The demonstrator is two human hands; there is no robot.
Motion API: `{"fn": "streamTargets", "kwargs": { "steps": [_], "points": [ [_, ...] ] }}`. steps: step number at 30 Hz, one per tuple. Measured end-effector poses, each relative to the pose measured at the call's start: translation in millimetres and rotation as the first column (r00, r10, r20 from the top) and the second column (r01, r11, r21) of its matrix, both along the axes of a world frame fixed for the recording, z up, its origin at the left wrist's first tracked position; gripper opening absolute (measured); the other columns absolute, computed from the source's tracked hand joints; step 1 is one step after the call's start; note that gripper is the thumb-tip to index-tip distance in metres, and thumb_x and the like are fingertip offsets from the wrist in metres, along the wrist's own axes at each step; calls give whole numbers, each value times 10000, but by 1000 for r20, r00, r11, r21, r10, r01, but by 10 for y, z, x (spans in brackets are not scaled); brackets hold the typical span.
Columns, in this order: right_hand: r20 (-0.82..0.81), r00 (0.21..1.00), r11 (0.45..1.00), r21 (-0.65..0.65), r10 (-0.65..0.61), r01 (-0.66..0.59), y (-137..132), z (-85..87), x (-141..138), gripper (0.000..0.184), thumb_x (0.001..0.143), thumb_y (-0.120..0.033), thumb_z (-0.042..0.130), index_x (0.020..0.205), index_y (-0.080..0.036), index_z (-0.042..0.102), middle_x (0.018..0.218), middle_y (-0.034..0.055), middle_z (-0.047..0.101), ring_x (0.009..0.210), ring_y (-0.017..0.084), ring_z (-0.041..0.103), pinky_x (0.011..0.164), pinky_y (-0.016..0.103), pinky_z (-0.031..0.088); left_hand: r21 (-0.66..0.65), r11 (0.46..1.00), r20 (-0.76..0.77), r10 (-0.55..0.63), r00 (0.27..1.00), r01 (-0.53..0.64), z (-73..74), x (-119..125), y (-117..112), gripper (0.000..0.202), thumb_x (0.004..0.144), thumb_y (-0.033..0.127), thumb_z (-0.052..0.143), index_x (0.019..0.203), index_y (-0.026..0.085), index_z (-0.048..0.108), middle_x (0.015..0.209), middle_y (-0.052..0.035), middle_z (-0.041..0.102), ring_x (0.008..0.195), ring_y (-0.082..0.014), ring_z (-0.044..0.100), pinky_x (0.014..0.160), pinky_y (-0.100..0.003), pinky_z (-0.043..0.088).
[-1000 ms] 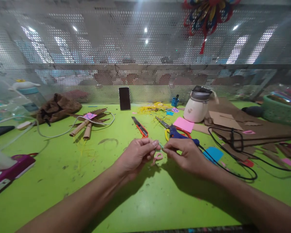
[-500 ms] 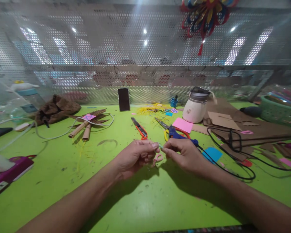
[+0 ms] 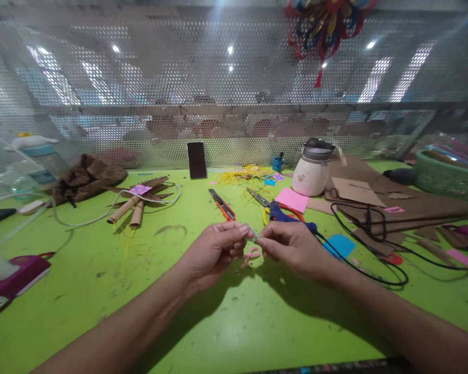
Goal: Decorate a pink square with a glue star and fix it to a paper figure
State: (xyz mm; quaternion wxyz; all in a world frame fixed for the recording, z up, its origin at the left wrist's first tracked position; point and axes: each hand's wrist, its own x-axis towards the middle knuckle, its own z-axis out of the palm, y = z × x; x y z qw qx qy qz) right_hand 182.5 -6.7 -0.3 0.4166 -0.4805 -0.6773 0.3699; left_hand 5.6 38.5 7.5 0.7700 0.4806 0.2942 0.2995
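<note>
Both hands meet above the green table [image 3: 234, 322]. Between their fingertips is a small pale-green piece [image 3: 253, 234], too small to tell what kind. My left hand [image 3: 218, 246] pinches its left end between thumb and forefinger, the other fingers curled. The thumb and forefinger of my right hand [image 3: 290, 246] close on its right end. Just below the fingertips lies a pink looped cut-out [image 3: 251, 254]. Beyond my left hand rests a utility knife [image 3: 223, 205] with an orange edge. Behind my right hand are scissors [image 3: 262, 198] with red and yellow handles and a blue glue gun [image 3: 283, 214].
A phone [image 3: 197, 160] stands upright at the back. Rolled brown paper pieces [image 3: 136, 214] lie left, near a purple power strip [image 3: 19, 283]. Pink paper [image 3: 291, 200], a white jar [image 3: 310, 174], a black cord [image 3: 374, 275] and a green basket [image 3: 448, 176] are on the right.
The pale-green piece shows a little more between the fingertips, which are slightly farther apart. The whole view has shifted slightly; both hands keep their pinch.
</note>
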Motion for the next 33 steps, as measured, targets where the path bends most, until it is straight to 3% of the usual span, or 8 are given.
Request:
{"fn": "streamTargets", "kwargs": {
  "steps": [5, 9, 15, 18, 23, 27, 33],
  "points": [
    [-198, 980, 981, -188, 2, -40, 32, 11, 18, 311, 756, -434, 648, 662, -155, 548, 564, -10, 567, 482, 77, 486, 483, 219, 388, -10, 1000, -5, -17, 1000, 17, 31, -4, 7, 218, 792, 324, 644, 809, 108, 670, 523, 63, 327, 454, -30, 233, 425, -165, 170],
    [-255, 967, 975, -212, 6, -62, 13, 29, 20, 343, 745, -474, 656, 683, -147, 575, 599, 11, 605, 483, 74, 495, 485, 221, 405, 15, 1000, 28, -7, 1000, 7, 10, 6, -21, 161, 750, 278, 698, 800, 127, 672, 509, 69, 352, 464, -37, 275, 505, -187, 330],
    [-230, 973, 979, -191, 31, -77, -17, 21, -14, 319, 776, -436, 640, 671, -147, 556, 578, -10, 569, 479, 64, 478, 481, 210, 394, 45, 999, 3, 29, 1000, -29, 17, 29, -59, 216, 716, 294, 729, 631, 120, 636, 477, 62, 394, 460, -36, 322, 504, -188, 310],
    [-235, 971, 982, -171, 35, -77, -14, 10, -30, 306, 784, -420, 635, 675, -146, 554, 576, -15, 560, 484, 65, 477, 483, 208, 391, 46, 998, 4, 36, 999, -37, 25, 27, -57, 216, 716, 309, 730, 657, 114, 657, 477, 56, 427, 454, -29, 337, 508, -179, 309],
    [-334, 937, 968, -180, 106, -174, -13, 12, -42, 285, 780, -394, 654, 907, -144, 600, 691, 9, 629, 540, 80, 520, 521, 222, 415, 40, 999, 33, 23, 999, -24, 18, 6, -30, 206, 726, 322, 720, 766, 120, 706, 450, 75, 364, 431, -28, 305, 477, -175, 303],
    [-352, 924, 965, -154, 149, -214, -16, 7, -45, 244, 780, -373, 663, 812, -135, 621, 663, 4, 613, 531, 73, 511, 526, 219, 423, 25, 1000, 59, -16, 998, 14, 13, 11, -29, 214, 736, 328, 707, 767, 116, 712, 442, 76, 336, 426, -34, 285, 488, -188, 338],
    [-353, 931, 980, -138, 90, -147, -22, -14, -30, 265, 802, -385, 639, 700, -141, 621, 639, 5, 620, 512, 68, 516, 519, 209, 423, -4, 1000, 81, -16, 997, 16, 21, 28, -48, 197, 731, 295, 712, 799, 111, 704, 460, 69, 364, 438, -37, 322, 483, -179, 337]
  ]
}}
